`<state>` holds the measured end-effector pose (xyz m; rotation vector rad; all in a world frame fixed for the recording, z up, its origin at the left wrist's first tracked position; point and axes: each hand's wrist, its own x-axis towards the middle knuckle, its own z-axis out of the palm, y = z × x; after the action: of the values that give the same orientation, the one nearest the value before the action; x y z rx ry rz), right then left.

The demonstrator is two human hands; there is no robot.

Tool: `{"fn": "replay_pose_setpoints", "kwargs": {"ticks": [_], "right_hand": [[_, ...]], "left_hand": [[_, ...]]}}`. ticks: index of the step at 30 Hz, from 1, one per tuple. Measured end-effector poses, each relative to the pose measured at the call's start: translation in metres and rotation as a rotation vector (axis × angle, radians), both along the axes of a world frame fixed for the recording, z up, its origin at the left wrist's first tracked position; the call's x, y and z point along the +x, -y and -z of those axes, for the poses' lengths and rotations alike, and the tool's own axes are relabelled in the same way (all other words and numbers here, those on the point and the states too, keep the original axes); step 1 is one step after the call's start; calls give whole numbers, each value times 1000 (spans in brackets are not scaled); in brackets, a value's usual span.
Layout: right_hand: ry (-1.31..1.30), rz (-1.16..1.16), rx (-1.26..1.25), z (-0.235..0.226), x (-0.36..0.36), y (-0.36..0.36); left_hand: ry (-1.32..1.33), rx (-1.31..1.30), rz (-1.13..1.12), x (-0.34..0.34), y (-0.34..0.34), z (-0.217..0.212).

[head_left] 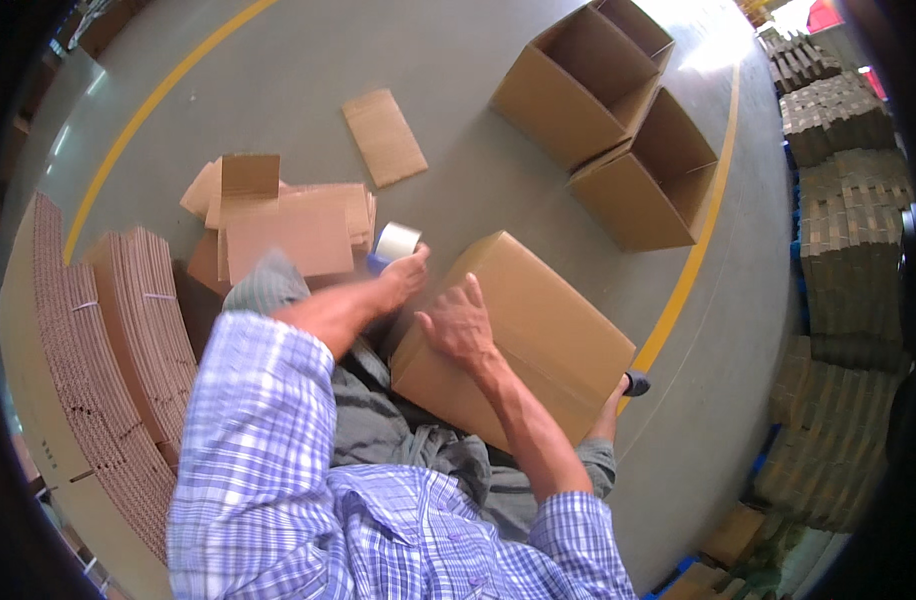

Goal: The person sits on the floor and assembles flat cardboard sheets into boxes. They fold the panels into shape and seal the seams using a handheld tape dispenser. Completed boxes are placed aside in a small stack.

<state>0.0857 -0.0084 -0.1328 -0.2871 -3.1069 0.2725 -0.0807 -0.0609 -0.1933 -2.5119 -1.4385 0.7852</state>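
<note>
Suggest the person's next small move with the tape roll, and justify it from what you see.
Probably bring the left hand, with its clear tape roll on a blue dispenser, onto the closed brown cardboard box: the right hand already presses the box's top near that edge.

The closed box (518, 335) and open boxes (618, 120) are plain brown, the tape roll (396, 240) whitish, the sleeves (253, 440) blue-and-white checked, the floor (458, 60) grey with yellow lines (693, 260).

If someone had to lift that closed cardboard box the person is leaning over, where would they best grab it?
Probably by its two short ends, one hand coming in from each side. The closed box lies flat and wide, its top is smooth with no handle, and the right hand only rests on it.
</note>
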Motion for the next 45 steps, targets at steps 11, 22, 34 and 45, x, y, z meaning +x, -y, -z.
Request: {"fn": "replay_pose_setpoints", "kwargs": {"ticks": [11,22,34,45], "right_hand": [[-509,46,-263,0,21,5],[-474,1568,-593,19,322,-41],[-9,880,-150,-38,184,-172],[-206,696,-126,5,125,11]], "left_hand": [[1237,437,-1824,45,4,-4],[1121,393,-1778,81,-8,22],[1793,457,-2025,161,58,-26],[1842,993,-1937,131,39,-43]]}}
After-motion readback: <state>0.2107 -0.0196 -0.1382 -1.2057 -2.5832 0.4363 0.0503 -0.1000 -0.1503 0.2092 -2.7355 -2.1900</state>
